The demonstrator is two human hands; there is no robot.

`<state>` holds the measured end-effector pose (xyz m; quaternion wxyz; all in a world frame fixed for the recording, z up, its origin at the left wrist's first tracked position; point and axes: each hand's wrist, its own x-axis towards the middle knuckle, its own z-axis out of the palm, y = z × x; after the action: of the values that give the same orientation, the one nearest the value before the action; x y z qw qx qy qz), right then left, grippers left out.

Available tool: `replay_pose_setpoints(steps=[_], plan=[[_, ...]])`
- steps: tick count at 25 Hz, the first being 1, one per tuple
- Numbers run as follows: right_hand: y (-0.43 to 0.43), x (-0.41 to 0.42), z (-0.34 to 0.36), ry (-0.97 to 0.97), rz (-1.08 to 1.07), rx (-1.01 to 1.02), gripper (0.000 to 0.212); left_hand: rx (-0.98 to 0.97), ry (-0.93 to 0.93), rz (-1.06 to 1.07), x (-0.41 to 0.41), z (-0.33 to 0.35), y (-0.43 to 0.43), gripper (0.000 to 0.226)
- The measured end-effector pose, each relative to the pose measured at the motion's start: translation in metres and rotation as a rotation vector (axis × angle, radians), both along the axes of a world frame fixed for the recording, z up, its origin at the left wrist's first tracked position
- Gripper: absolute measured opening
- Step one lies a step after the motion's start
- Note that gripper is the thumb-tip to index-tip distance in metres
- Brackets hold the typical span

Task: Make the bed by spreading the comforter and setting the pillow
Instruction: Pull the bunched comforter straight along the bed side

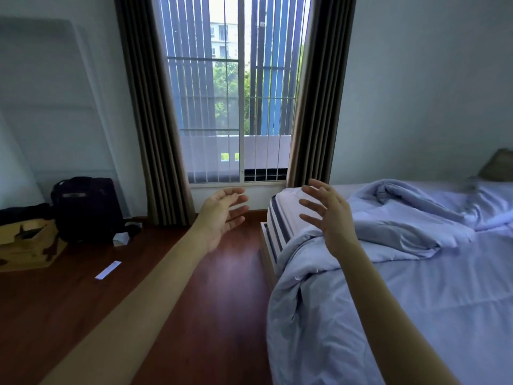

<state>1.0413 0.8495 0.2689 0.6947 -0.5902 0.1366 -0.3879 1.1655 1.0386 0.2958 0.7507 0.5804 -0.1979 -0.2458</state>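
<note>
Comforter [388, 273], pale blue, lies crumpled on the bed [270, 218], which fills the right side of the view. It is not spread: one thick fold is bunched up near the far end of the bed, and another part hangs down over the near left edge toward the floor [194, 301]. At the far right edge of the view, against the wall, a brownish pillow [498, 165] sits at the head of the bed; only a part of it can be seen.

Both hands are raised in the air with bare forearms stretched forward. The right hand [330, 215] hovers above the bunched comforter at the left edge of the bed, its fingers spread wide, and it holds nothing. The left hand [222, 215] is over the dark wooden floor, just beside the bed, palm turned inward toward the other hand, fingers apart, also empty.

Behind the hands is a tall window [236, 93] with vertical bars, between two dark curtains [155, 120]. On the floor at the left stand a black bag [86, 209] and a cardboard box [25, 243], and a small white strip of paper [108, 270] lies near them.
</note>
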Motion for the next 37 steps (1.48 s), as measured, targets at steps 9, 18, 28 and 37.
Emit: replay_pose_setpoints(steps=[9,18,28,37], plan=[[-0.105,0.158,-0.026,0.012,-0.227,0.039,0.022,0.036,-0.065,-0.222,0.200,-0.020,-0.138,0.025],[-0.212,0.166,-0.054,0.037,-0.688,0.183,0.024,0.243,-0.099,-0.629,0.266,-0.046,-0.322,0.025],[-0.393,0.142,-0.057,-0.052,-1.056,0.250,0.023,0.434,-0.358,-0.982,0.269,-0.077,-0.544,0.022],[-0.439,0.101,-0.178,0.263,-1.317,0.531,0.017,0.703,-0.520,-0.934,0.280,-0.184,-0.695,0.015]])
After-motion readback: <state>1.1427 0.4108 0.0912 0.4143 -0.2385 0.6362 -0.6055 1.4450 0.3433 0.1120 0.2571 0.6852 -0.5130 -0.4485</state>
